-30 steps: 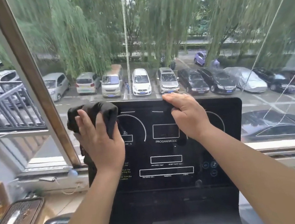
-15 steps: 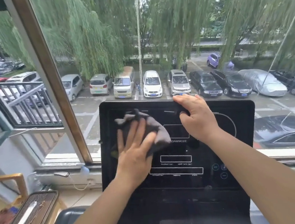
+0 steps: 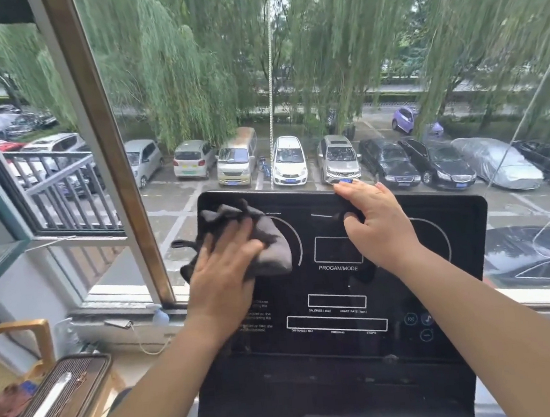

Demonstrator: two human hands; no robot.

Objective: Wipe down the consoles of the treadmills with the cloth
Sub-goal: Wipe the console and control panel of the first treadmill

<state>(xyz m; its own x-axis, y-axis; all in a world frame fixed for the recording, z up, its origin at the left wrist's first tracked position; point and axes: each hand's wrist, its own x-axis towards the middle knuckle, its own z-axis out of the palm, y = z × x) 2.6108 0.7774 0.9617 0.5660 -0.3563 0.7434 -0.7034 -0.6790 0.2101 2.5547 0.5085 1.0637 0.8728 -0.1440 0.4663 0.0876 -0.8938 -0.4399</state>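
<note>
Head view: the black treadmill console [image 3: 455, 275] stands directly in front of me, tilted back, its top edge against the window view. My left hand [image 3: 221, 273] lies flat on the upper left part of the console face, fingers straight and slightly spread, pressing the cloth [image 3: 270, 242] against the panel. The cloth is dark grey and bunched; it covers the left arc marking of the console, and one corner hangs past the console's left edge. My right hand [image 3: 381, 225] grips the middle of the console's top edge: the fingers curl over the rim and the thumb rests on the front face, just above the box labelled PROGAM/MODE. Left of the console, a bronze window post [image 3: 114, 175] rises at a slant. Below and left of the console sits a ribbed case [image 3: 51, 404]. Beyond the console's top edge, parked cars [image 3: 287, 160] stand in a row under willow trees.
</note>
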